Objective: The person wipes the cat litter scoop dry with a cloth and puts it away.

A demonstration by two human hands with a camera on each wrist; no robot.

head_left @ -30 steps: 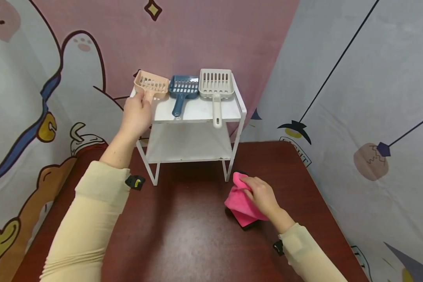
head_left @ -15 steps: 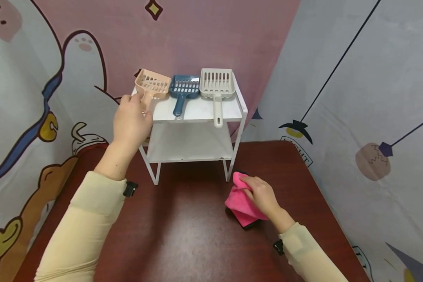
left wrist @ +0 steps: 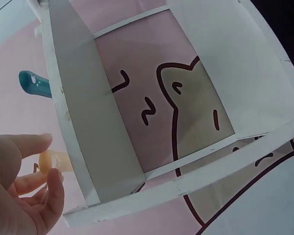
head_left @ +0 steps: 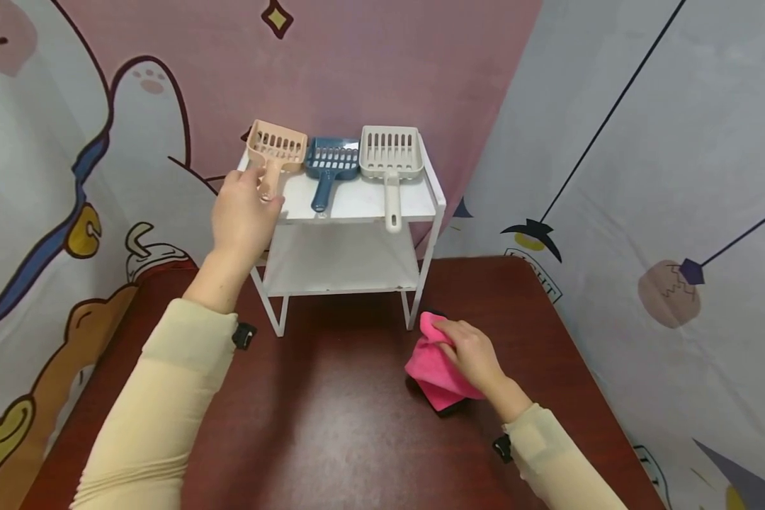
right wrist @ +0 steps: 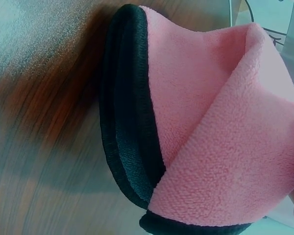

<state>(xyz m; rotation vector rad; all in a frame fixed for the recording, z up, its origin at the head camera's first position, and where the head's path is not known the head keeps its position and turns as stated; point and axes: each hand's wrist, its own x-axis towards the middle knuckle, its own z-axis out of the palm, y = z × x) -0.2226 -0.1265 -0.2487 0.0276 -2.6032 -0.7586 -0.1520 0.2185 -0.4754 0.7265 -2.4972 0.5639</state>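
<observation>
My left hand (head_left: 245, 216) is at the shelf's left front corner, thumb and fingers around the handle of a peach litter scoop (head_left: 279, 145). In the left wrist view, the rounded handle end (left wrist: 48, 160) sits between my fingertips. The scoop's slotted head lies at the left of the top shelf. Beside it are a blue litter scoop (head_left: 324, 188) and an off-white litter scoop (head_left: 392, 191), handles toward me. Low on the right, my right hand (head_left: 474, 354) pinches a bunched pink cloth (head_left: 436, 372). Dark edging (right wrist: 132, 93) borders the cloth in the right wrist view.
A white two-tier shelf (head_left: 344, 255) stands at the back of a dark reddish-brown table (head_left: 331, 397). Cartoon-printed fabric walls (head_left: 382, 64) close in behind the shelf and along both sides.
My left hand shifts slightly and its hold on the peach scoop's handle changes. The scoop's head turns and slides a little back. The right hand and cloth stay put.
</observation>
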